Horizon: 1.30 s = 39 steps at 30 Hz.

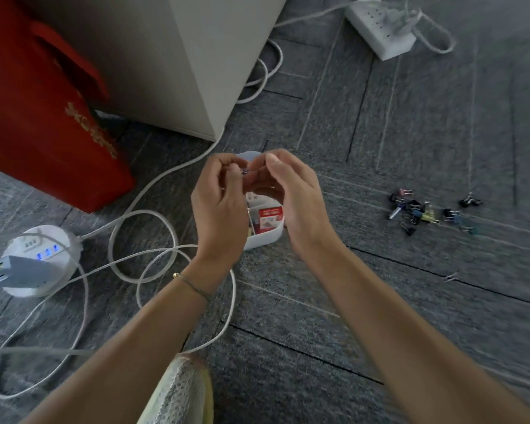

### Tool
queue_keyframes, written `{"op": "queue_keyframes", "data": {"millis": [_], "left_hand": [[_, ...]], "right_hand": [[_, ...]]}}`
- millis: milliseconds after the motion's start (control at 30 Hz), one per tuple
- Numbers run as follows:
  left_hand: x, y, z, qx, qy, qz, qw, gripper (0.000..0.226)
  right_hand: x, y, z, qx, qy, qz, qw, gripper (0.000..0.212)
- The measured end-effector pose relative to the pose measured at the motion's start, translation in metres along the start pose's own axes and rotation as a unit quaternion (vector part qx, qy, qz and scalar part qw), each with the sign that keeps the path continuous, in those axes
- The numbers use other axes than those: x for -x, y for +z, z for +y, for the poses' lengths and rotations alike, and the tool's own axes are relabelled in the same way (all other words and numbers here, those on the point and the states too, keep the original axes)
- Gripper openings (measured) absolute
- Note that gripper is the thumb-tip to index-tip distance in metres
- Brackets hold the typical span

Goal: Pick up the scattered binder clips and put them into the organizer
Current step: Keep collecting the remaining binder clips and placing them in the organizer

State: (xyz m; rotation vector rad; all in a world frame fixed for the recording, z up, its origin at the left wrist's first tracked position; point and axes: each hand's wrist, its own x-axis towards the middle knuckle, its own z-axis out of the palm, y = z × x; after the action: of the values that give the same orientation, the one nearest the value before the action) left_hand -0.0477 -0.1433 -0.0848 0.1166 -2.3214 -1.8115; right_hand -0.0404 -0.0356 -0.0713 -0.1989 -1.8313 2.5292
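Observation:
Both hands hover together over a white organizer (265, 237) on the grey carpet. My left hand (219, 206) pinches a small purple binder clip (244, 171) at its fingertips. My right hand (291, 197) curls close beside it, fingertips near the clip; whether it touches the clip I cannot tell. A red and white box (270, 218) stands inside the organizer. Several binder clips in black, pink, blue and yellow lie in a pile (416, 211) to the right, with two more clips (470, 201) (455, 215) further right.
A white cabinet (196, 56) and a red bag (43, 117) stand at the back left. A round white power hub (40, 258) and looping white cables (144, 240) lie left. A white power strip (380, 29) sits at the top right. A loose metal clip handle (449, 277) lies on the carpet.

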Motion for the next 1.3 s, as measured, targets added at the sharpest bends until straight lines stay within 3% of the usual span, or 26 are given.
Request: {"op": "queue_keyframes", "data": {"millis": [167, 300, 567, 800, 933, 1000, 1067, 1100, 1167, 1200, 1233, 1300], "left_hand": [[0.003, 0.040, 0.020, -0.036, 0.073, -0.109, 0.991, 0.016], [0.007, 0.087, 0.024, -0.102, 0.128, -0.209, 0.964, 0.015], [0.021, 0.183, 0.000, -0.267, 0.132, -0.363, 0.883, 0.013], [0.030, 0.232, -0.012, -0.371, 0.174, -0.418, 0.811, 0.024], [0.026, 0.233, -0.013, -0.355, 0.182, -0.413, 0.818, 0.024], [0.021, 0.228, -0.010, -0.290, 0.121, -0.424, 0.849, 0.026], [0.015, 0.220, -0.004, -0.138, -0.052, -0.425, 0.893, 0.025], [0.013, 0.215, 0.000, -0.037, -0.165, -0.420, 0.892, 0.024], [0.009, 0.207, 0.006, 0.139, -0.354, -0.391, 0.838, 0.025], [0.006, 0.204, 0.007, 0.182, -0.410, -0.370, 0.814, 0.026], [0.002, 0.204, 0.005, 0.194, -0.443, -0.349, 0.803, 0.027], [-0.003, 0.209, -0.001, 0.139, -0.442, -0.335, 0.820, 0.029]], "right_hand": [[-0.001, -0.055, -0.013, 0.087, -0.051, 0.077, 0.992, 0.024], [0.006, -0.112, -0.018, 0.220, -0.070, 0.158, 0.960, 0.013], [0.033, -0.225, -0.019, 0.368, 0.016, 0.310, 0.877, 0.019], [0.045, -0.260, -0.009, 0.532, 0.072, 0.268, 0.800, 0.018], [0.034, -0.262, 0.000, 0.611, 0.067, 0.227, 0.755, 0.020], [0.027, -0.262, 0.003, 0.652, 0.073, 0.212, 0.725, 0.017], [0.023, -0.260, 0.005, 0.678, 0.076, 0.204, 0.702, 0.012], [0.021, -0.259, 0.006, 0.686, 0.075, 0.201, 0.695, 0.011], [0.020, -0.256, 0.008, 0.703, 0.066, 0.190, 0.683, 0.010], [0.020, -0.254, 0.007, 0.711, 0.063, 0.180, 0.677, 0.008], [0.019, -0.253, 0.007, 0.716, 0.062, 0.173, 0.673, 0.007], [0.017, -0.255, 0.006, 0.703, 0.071, 0.181, 0.684, 0.006]]}}
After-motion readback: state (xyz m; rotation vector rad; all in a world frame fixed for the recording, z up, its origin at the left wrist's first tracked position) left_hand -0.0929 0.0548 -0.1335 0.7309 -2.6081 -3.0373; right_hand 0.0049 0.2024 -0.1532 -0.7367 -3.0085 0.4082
